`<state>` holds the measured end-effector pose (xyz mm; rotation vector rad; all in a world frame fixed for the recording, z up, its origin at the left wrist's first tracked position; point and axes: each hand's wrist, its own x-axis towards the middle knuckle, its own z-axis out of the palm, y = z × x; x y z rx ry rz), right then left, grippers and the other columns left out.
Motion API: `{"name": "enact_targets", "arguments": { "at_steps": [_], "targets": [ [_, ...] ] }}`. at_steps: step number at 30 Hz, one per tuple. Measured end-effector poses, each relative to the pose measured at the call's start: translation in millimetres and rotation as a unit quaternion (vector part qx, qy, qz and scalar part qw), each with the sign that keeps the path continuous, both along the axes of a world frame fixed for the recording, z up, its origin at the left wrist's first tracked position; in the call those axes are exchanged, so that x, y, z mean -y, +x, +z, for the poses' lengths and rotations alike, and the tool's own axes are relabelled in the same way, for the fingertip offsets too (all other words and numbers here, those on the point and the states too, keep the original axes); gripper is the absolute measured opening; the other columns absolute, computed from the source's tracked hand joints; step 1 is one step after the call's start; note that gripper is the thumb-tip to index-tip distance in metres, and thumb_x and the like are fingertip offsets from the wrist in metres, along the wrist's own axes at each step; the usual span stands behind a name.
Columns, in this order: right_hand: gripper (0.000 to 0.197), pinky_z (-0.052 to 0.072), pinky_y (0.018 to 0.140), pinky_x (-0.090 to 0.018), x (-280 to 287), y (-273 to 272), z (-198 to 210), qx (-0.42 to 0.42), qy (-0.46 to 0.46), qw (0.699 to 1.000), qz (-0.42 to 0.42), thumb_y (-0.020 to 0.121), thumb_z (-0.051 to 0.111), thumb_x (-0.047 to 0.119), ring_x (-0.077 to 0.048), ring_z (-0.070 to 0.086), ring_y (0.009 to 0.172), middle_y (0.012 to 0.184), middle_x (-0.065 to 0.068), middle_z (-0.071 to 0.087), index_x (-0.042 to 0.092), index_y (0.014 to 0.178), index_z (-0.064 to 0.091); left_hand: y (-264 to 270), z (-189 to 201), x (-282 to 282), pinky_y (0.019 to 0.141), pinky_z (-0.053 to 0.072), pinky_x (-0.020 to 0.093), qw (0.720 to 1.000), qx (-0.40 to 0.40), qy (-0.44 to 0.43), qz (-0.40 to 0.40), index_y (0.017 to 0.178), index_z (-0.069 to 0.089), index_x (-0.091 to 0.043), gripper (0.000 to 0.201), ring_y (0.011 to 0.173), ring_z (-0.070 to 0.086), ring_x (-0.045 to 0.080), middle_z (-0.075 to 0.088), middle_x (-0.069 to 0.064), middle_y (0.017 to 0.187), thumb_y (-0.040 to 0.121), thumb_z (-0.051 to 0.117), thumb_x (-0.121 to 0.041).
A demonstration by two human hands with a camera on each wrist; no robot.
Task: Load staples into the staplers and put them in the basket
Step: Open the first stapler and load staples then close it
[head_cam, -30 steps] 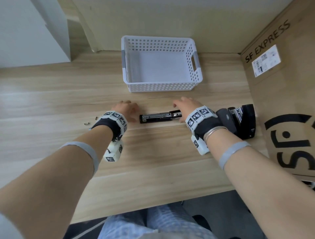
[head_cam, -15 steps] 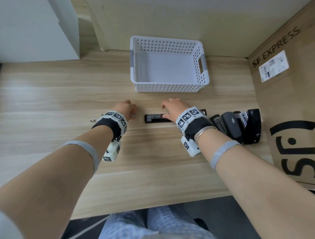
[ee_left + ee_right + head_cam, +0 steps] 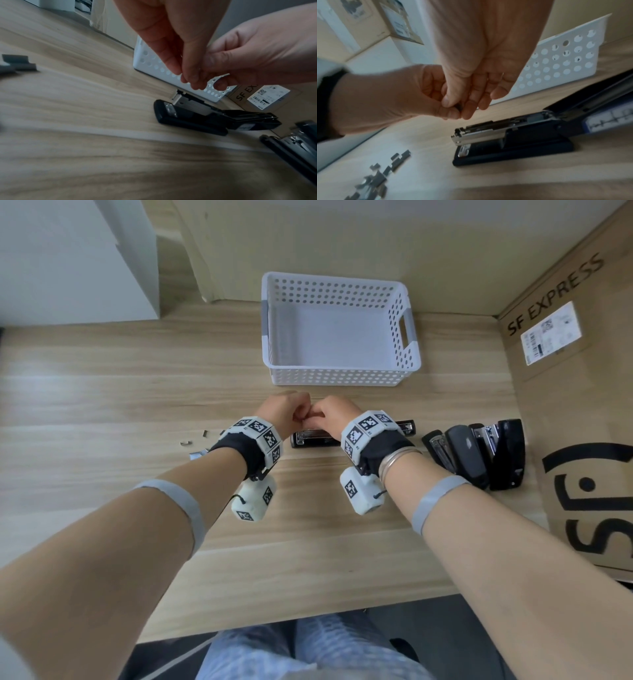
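Wooden desk point(image 3: 102, 392), bare white basket point(image 3: 337, 376); both hands' fingers point(image 3: 452, 98) pinching staples point(image 3: 459, 106).

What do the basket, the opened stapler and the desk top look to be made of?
Basket: white moulded plastic, matte, judging by its even punched holes and rounded rim.
Opened stapler: black body, probably plastic or painted metal; its staple channel is bright bare metal with a sheen.
Desk top: pale wood grain, smooth and matte; laminate or real wood cannot be told.
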<state>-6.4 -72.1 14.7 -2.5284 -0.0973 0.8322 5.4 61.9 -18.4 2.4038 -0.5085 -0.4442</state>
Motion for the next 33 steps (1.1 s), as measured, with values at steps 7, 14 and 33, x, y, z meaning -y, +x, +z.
{"name": "enact_targets", "arguments": {
  "at_steps": [7,14,33],
  "targets": [
    [0.017,0.046,0.082,-0.031,11.0,-8.8,-8.3,0.071,-0.098,0.991,0.06,0.089,0.062,0.035,-0.018,0.055,0.106,0.101,0.004,0.068,0.025,0.098,0.073,-7.6,-10.7,-0.5,0.072,0.04,0.024,0.994,-0.096,0.053,0.002,0.1,0.06,-0.006,0.028,0.087,0.058,0.026,0.06,0.009,0.096,0.076,0.071,-0.015],
    [0.022,0.043,0.089,-0.033,9.8,-20.3,-22.8,0.12,-0.109,0.984,0.07,0.092,0.058,0.035,-0.019,0.045,0.116,0.112,0.005,0.063,0.023,0.105,0.071,-9.9,-16.3,-3.2,0.083,0.046,0.031,0.991,-0.106,0.08,0.015,0.103,0.062,-0.006,0.027,0.099,0.061,0.028,0.065,0.013,0.109,0.078,0.068,-0.016],
    [0.024,0.035,0.097,-0.032,27.1,-11.0,-16.9,0.096,-0.167,0.981,0.025,0.087,0.066,0.027,-0.021,0.046,0.117,0.118,0.003,0.063,0.025,0.111,0.067,-14.7,-17.5,-5.4,0.078,0.046,0.03,0.991,-0.088,0.099,0.02,0.103,0.061,-0.009,0.024,0.098,0.059,0.028,0.061,0.011,0.108,0.081,0.064,-0.016]
  ]
}}
